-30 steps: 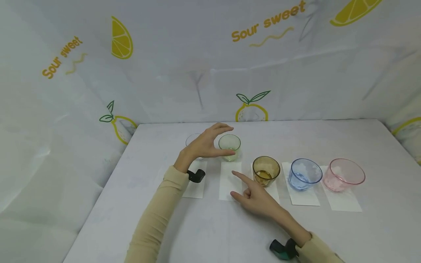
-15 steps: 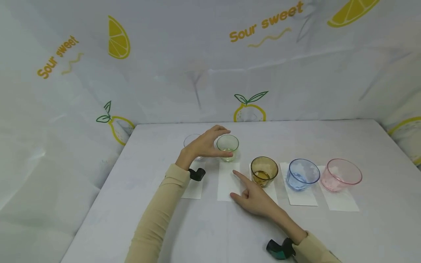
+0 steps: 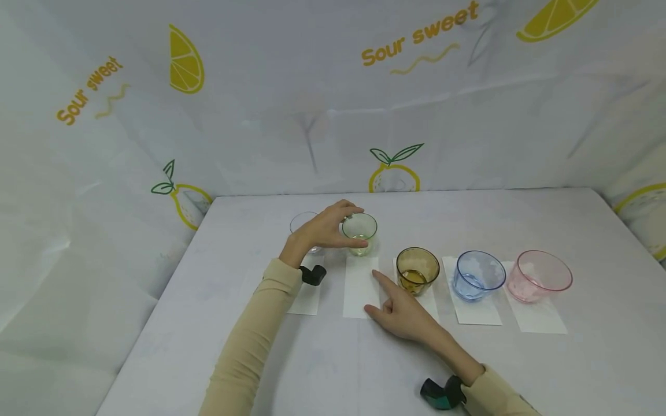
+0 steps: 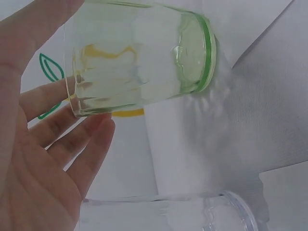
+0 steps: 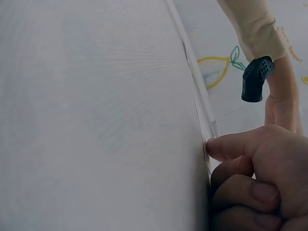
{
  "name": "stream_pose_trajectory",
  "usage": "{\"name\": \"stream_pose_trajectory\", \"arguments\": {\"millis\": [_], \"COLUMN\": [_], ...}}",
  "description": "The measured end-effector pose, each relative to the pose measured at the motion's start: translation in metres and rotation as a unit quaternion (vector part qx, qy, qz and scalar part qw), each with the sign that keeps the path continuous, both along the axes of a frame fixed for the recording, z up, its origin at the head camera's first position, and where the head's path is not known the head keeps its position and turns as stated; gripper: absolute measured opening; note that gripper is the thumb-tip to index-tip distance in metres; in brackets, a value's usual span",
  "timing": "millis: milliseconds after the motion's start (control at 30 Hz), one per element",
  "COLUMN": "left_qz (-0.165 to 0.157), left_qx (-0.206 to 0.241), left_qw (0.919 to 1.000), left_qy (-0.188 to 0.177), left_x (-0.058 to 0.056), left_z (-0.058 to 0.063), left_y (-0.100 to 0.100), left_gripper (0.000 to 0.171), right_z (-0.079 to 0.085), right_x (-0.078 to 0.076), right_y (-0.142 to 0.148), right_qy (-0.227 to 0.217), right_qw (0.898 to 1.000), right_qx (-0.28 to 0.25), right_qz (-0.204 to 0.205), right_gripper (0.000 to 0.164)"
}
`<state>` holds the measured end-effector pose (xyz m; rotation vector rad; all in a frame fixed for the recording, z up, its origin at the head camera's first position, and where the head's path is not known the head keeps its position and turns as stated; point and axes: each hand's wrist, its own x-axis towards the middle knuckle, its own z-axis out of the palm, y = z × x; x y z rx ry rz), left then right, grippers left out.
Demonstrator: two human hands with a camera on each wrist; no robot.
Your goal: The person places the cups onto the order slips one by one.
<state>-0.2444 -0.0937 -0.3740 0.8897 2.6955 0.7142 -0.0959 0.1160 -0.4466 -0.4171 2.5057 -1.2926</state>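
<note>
My left hand (image 3: 324, 231) holds a clear green drinking glass (image 3: 361, 231), thumb in front and fingers behind near the rim. The glass stands upright on the table, just beyond a white paper strip (image 3: 358, 286). In the left wrist view, the fingers (image 4: 91, 149) reach along the green glass (image 4: 134, 57) near its rim. My right hand (image 3: 408, 316) lies low at that strip's right side. Its index finger and thumb are stretched out, the thumb tip at the strip, and the other fingers are curled. What the right fingertips press on is partly hidden in the right wrist view (image 5: 269, 173).
A colourless glass (image 3: 300, 218) stands left of the green one, partly behind my left hand. Brown (image 3: 418, 266), blue (image 3: 480, 274) and pink (image 3: 538, 277) glasses stand in a row on the right, on white paper strips. A lemon-print cloth (image 3: 239, 133) hangs behind.
My left fingers have come down slightly and closed in on the green glass's rim. The right index finger has shifted slightly to the right. The glasses stay where they stood.
</note>
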Motion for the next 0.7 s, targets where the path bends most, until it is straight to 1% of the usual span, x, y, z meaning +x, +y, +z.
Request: {"name": "stream_pose_trajectory", "arguments": {"millis": [233,367,500,700], "left_qz": [0.001,-0.004,-0.008,-0.006], "left_qx": [-0.002,0.003,0.01,0.013], "left_qw": [1.0,1.0,0.9997,0.9993], "left_qy": [-0.004,0.008,0.021,0.035], "left_x": [0.0001,0.0003,0.0015,0.0063], "left_z": [-0.0005,-0.0009,-0.0025,-0.0035], "left_y": [0.0007,0.001,0.0018,0.0036], "left_gripper": [0.083,0.081,0.079,0.078], "right_z": [0.0023,0.002,0.0011,-0.0001], "right_x": [0.0003,-0.0004,-0.0005,-0.0007], "right_y": [0.0003,0.0,-0.0003,-0.0007], "right_qy": [0.011,0.013,0.004,-0.001], "right_qw": [1.0,1.0,1.0,1.0], "right_qx": [-0.008,-0.009,-0.004,-0.001], "right_qz": [0.001,0.002,0.001,-0.001], "right_gripper": [0.079,0.079,0.079,0.079]}}
